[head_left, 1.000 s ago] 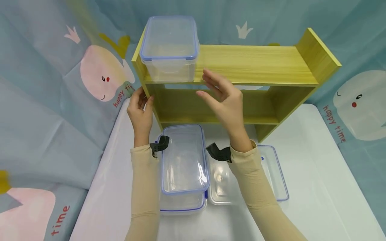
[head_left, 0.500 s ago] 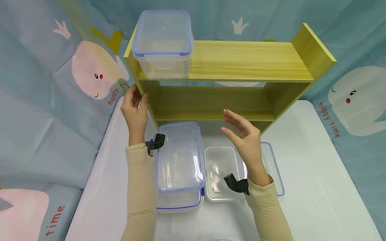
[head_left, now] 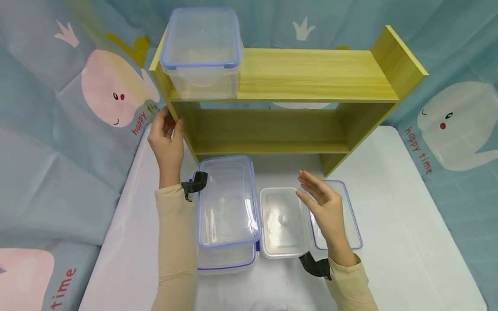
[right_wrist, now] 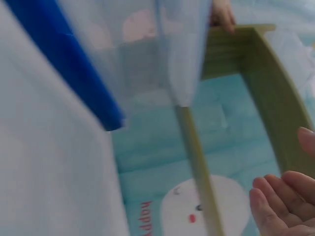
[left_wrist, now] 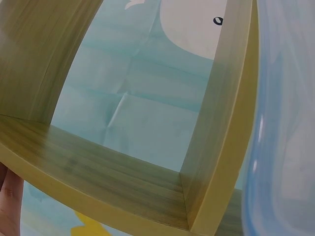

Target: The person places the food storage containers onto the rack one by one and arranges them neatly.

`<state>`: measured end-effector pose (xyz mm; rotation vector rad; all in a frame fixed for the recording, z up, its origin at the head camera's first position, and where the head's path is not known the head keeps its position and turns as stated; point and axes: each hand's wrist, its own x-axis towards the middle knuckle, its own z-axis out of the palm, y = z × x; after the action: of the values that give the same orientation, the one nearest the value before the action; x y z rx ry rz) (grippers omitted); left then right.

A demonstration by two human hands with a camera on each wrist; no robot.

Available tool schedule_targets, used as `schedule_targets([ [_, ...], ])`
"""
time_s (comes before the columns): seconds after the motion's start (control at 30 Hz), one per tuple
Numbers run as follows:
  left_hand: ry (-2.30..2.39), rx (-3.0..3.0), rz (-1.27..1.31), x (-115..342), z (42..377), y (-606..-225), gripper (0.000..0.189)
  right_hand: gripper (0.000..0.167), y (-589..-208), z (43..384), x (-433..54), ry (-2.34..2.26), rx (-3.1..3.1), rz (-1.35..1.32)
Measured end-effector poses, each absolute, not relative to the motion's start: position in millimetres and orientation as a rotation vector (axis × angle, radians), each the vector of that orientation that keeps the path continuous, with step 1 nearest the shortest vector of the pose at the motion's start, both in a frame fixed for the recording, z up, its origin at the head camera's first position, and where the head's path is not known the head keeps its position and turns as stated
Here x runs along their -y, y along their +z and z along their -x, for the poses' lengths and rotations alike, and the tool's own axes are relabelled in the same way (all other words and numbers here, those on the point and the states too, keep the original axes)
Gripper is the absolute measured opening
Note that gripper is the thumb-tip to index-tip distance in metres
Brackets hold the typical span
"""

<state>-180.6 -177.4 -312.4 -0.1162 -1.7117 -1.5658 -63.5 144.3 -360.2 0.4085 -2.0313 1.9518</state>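
Observation:
My left hand [head_left: 168,142] grips the left side panel of a yellow wooden shelf [head_left: 311,77], thumb at its front edge and fingers around the outer side. In the left wrist view, only part of the fingers [left_wrist: 11,201] shows beside a shelf board. My right hand [head_left: 327,211] is held up with nothing in it, fingers loosely extended, over the flat blue-edged lid or shallow box [head_left: 352,216]. A large clear container [head_left: 200,56] with a blue-rimmed lid sits on the shelf's top board at the left end.
On the white table [head_left: 408,242], a clear blue-rimmed box [head_left: 229,203] lies over another box [head_left: 225,259] with a dark blue seal. A clear rectangular container [head_left: 284,222] stands to their right. Printed curtain [head_left: 58,172] surrounds the table.
My right hand has come down from beside the large container toward the table's right side. My left hand stays on the shelf panel. The head view has shifted slightly.

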Motion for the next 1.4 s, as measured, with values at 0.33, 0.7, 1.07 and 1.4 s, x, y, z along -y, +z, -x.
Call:
schedule_targets([
  [0.33,-1.608,1.683,0.118,177,181,-310,0.029,0.047,-409,23,-151,1.854,2.206,-0.177],
  [0.7,-1.614,1.686,0.116,175,179,-312,0.03,0.059,-439,-8,-148,1.684,2.399,-0.092],
  [1.07,-1.601,1.691,0.134,176,181,-310,0.03,0.073,-448,-13,-145,1.625,2.496,-0.069],
  [1.4,-1.597,1.681,0.158,177,180,-307,0.028,0.081,-453,-20,-144,1.511,2.567,-0.046],
])
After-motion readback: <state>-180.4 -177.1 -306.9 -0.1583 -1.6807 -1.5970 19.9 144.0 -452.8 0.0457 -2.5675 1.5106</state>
